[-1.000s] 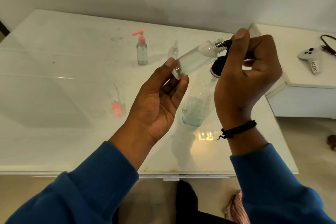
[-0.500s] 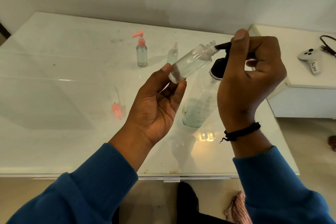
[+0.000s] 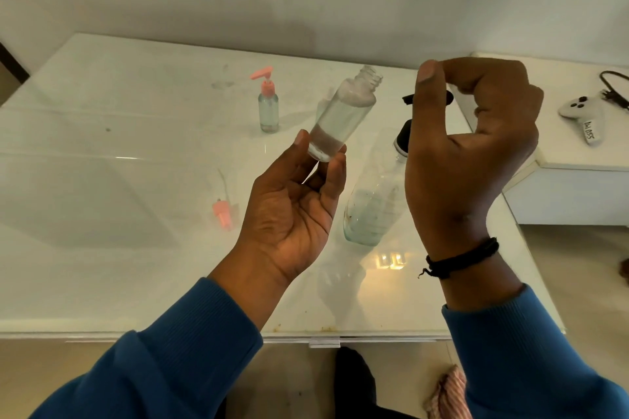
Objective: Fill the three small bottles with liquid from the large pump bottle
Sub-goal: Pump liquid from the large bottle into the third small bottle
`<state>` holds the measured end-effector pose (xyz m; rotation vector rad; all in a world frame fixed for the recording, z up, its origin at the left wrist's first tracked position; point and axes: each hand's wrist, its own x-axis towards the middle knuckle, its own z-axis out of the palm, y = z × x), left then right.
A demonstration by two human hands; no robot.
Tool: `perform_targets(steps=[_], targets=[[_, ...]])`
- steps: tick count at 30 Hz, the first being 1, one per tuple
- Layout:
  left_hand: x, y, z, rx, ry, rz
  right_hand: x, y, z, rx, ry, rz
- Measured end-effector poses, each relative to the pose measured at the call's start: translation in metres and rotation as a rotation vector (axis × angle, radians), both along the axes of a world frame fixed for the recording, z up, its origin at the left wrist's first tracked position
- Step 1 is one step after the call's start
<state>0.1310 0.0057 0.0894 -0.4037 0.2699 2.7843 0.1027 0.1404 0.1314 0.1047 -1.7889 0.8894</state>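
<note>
**Small bottle pulled clear of the pump spout**

Since the earlier frame the small clear bottle (image 3: 342, 112) has come away from the black pump head (image 3: 406, 99) and tipped more upright, its threaded neck now open and apart from the spout. The left hand (image 3: 292, 201), palm up, pinches the bottle's base between thumb and fingertips; a shallow band of liquid sits at the bottom. Just to its right, the right hand (image 3: 473, 146) is raised with its fingers curled over the pump head of the large pump bottle (image 3: 374, 201), which stands on the white table (image 3: 102, 180) below both hands. Beyond the held bottle stands a pink-pump bottle (image 3: 268, 102). Left of the left hand, a loose pink pump cap (image 3: 223, 213) lies on the table.
</note>
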Motion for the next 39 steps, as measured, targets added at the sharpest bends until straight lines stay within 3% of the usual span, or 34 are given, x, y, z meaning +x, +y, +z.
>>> perform_targets(steps=[8, 14, 22, 25, 29, 31, 35, 39], targets=[[0.003, -0.001, 0.005, -0.001, 0.006, -0.026, 0.01, -0.016, 0.025, 0.128, -0.196, 0.091], [0.003, -0.002, 0.009, -0.026, 0.006, -0.019, 0.01, -0.017, 0.028, 0.114, -0.325, 0.109], [0.003, -0.003, 0.008, -0.064, 0.059, -0.02, 0.011, -0.021, 0.031, 0.071, -0.305, 0.162], [0.004, -0.003, 0.014, -0.3, 0.137, -0.004, 0.012, -0.023, 0.031, 0.066, -0.25, 0.184], [0.002, -0.001, 0.015, -1.106, 0.37, 0.211, 0.012, -0.024, 0.03, 0.08, -0.225, 0.182], [0.003, -0.002, 0.009, -1.409, 0.499, 0.371, 0.013, -0.027, 0.029, 0.101, -0.219, 0.184], [0.004, -0.006, 0.006, -1.544, 0.582, 0.576, 0.017, -0.034, 0.027, 0.152, -0.19, 0.155], [0.005, -0.014, 0.012, -1.668, 0.657, 0.643, 0.018, -0.04, 0.02, 0.165, -0.162, 0.117]])
